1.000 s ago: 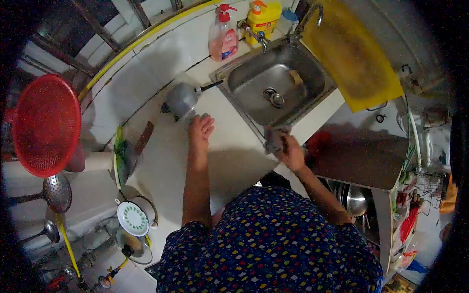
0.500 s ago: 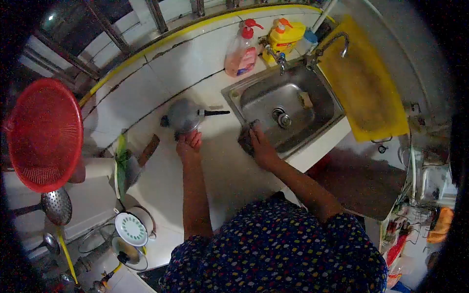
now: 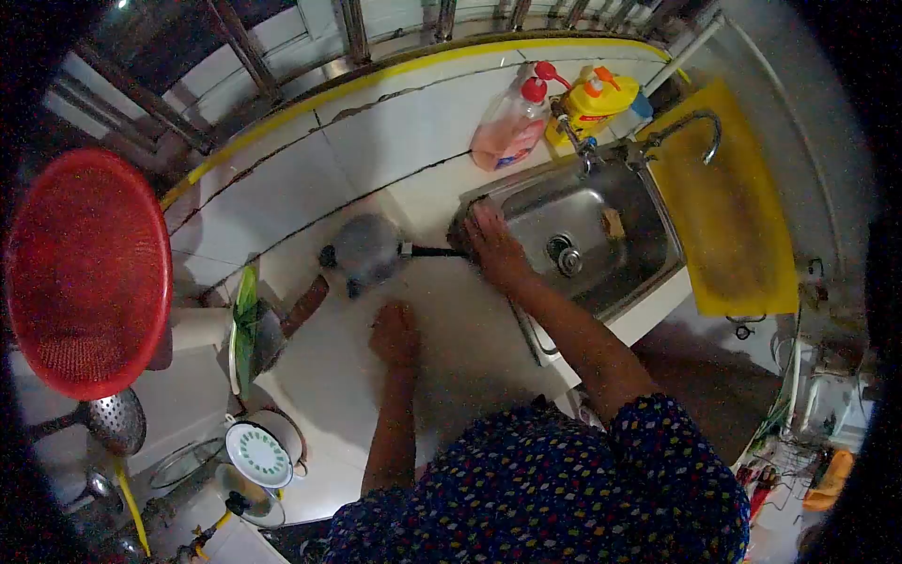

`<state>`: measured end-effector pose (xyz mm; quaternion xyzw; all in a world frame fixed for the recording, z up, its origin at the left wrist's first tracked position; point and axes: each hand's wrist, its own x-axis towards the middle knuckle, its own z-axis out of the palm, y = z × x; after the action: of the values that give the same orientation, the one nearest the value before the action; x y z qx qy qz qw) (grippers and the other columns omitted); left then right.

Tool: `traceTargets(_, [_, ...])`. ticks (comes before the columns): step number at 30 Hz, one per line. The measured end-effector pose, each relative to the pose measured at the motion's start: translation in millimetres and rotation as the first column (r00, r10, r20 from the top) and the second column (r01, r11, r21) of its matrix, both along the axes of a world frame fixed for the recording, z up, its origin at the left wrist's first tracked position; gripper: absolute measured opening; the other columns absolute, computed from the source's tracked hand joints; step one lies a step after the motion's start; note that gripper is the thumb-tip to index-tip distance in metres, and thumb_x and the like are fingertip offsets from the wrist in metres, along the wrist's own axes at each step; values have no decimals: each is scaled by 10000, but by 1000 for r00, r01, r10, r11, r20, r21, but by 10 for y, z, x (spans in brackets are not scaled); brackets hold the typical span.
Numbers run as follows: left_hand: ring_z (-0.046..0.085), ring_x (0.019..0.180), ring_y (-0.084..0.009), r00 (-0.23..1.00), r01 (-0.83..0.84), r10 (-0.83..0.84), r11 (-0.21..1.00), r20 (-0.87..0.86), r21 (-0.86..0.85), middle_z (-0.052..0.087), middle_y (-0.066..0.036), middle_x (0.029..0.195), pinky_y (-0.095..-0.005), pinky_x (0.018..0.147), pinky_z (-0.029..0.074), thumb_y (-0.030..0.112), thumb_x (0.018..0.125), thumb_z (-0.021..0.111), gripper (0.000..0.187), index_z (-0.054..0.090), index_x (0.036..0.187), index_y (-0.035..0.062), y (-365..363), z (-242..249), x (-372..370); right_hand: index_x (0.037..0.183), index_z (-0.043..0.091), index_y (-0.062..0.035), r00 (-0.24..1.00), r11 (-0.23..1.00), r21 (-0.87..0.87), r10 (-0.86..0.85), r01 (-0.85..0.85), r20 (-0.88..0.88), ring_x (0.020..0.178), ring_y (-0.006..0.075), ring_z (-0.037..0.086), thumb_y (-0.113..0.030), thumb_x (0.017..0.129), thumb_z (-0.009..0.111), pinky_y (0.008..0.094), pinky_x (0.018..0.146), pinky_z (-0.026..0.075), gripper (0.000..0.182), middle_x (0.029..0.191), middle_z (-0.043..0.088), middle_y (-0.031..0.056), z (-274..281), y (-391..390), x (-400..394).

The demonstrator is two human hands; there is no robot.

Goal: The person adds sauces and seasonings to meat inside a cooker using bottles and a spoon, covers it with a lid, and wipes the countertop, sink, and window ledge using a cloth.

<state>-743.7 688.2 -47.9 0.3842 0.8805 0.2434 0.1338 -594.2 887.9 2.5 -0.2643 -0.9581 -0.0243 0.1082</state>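
My right hand (image 3: 495, 242) presses a dark cloth (image 3: 460, 230) against the left rim of the steel sink (image 3: 597, 324), near its back corner. A round grey metal pan (image 3: 368, 246) with a long black handle (image 3: 437, 251) sits on the white counter (image 3: 470, 320). The handle tip reaches close to my right wrist. My left hand (image 3: 395, 331) is curled just in front of the pan, apart from it, with nothing visible in its fingers. Inside the sink lies a small tan piece (image 3: 614, 225) beside the drain (image 3: 565, 256).
Behind the sink stand a pink soap bottle (image 3: 512, 127), a yellow bottle (image 3: 597, 103) and a tap (image 3: 709, 141). A yellow mat (image 3: 728, 216) lies to the right. At left are a red colander (image 3: 89, 273), a knife (image 3: 305, 305) and a lidded enamel pot (image 3: 259, 455).
My left hand has let go of the pan and drawn back towards me. My right hand has slid the cloth along the sink's left rim towards the wall. The view has shifted slightly.
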Motion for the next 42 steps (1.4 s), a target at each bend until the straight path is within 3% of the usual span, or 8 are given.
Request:
traceTargets(4, [616,835,-299,993,-25,25,1000,-116,7,635,-103,978,-441,700,487,350,880,467,303,611,980,104,20,-99,12,1279,420,-35,999,996,83,37,-36,-10,1269,412,311,-75,773,520,459,1027,320,518,1369,310,217,16,379,-318])
traceTargets(7, [615,856,-299,984,-81,95,992,149,-97,635,-110,973,-442,703,489,323,873,484,279,608,980,98,-4,-187,8,1262,458,-89,992,1000,7,23,-22,-121,1242,415,344,-94,758,560,477,1014,328,514,1343,351,217,-158,671,-537])
traceTargets(9, [622,807,-312,980,73,-9,946,-199,316,637,-124,934,-446,689,490,278,871,504,235,595,981,92,-21,-278,9,1259,470,-123,976,1000,-21,12,-17,-216,1229,414,358,-108,748,585,486,1007,332,524,1332,368,217,-260,807,-660])
traceTargets(15, [608,789,-331,1000,14,-13,999,-25,42,629,-136,897,-454,652,489,260,873,517,189,573,942,94,21,62,29,1231,517,-237,991,1000,-19,-9,6,-130,1243,402,349,-149,739,629,447,1015,340,512,1360,353,189,-228,860,-891])
traceTargets(23, [603,715,-336,979,-35,63,989,-195,145,619,-140,831,-458,601,483,281,882,509,205,567,934,91,21,-1,48,1188,558,-329,964,964,-108,229,-245,-136,1305,339,297,-160,760,587,439,1043,307,461,1412,305,132,-170,569,-746])
traceTargets(34, [621,746,-317,987,5,4,999,-159,54,636,-133,841,-434,657,504,239,895,470,214,586,943,65,43,-225,27,1175,572,-256,989,946,-289,139,-149,-54,1275,362,344,-141,792,567,480,1051,276,400,1365,385,136,323,-326,102])
traceTargets(37, [614,755,-318,889,-2,172,928,-424,372,635,-129,861,-422,671,492,229,910,440,232,587,930,50,-6,-584,-22,1160,578,-228,986,965,-203,163,-167,-36,1246,370,374,-149,779,598,464,1030,315,389,1342,406,138,350,-745,383])
traceTargets(42, [577,742,-359,952,-293,168,746,258,598,597,-160,829,-432,647,438,235,930,381,277,564,882,32,-13,7,21,1156,575,-204,999,995,-89,43,-40,31,1186,369,428,-156,768,630,451,986,373,396,1290,439,170,304,-1219,541])
